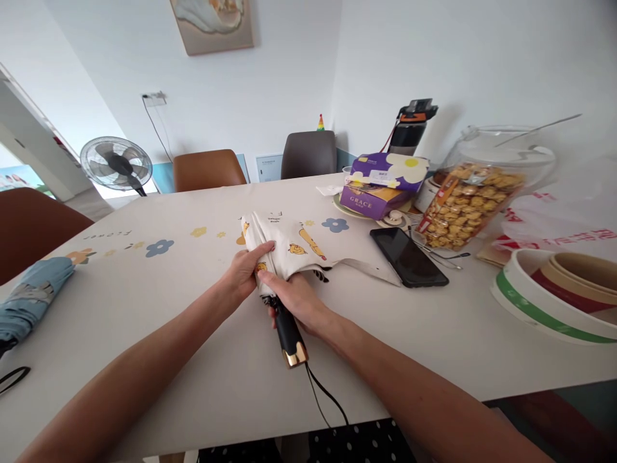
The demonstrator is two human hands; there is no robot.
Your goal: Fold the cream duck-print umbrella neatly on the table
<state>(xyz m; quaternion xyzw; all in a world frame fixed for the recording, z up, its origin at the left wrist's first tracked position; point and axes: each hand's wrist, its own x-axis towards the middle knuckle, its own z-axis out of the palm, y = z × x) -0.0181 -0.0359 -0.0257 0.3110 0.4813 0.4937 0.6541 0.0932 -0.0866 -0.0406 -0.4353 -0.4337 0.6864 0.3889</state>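
Note:
A white folding umbrella (299,247) with yellow cartoon prints lies over the near middle of the table, its canopy partly gathered and one flap loose to the right. Its black handle (288,328) has a gold end and a black wrist cord, and points toward me. My left hand (243,270) grips the canopy from the left, thumb on top. Around the lower canopy, just above the handle, wraps my right hand (299,299); some of its fingers are hidden beneath. A pale strap (369,269) stretches from the flap toward the phone.
A black phone (409,257) and glasses (446,257) lie to the right, near a snack jar (472,199), purple boxes (380,186) and paper bowls (554,296). At the left edge rests a folded blue umbrella (36,299). Chairs (208,169) and a fan (117,164) stand beyond the table.

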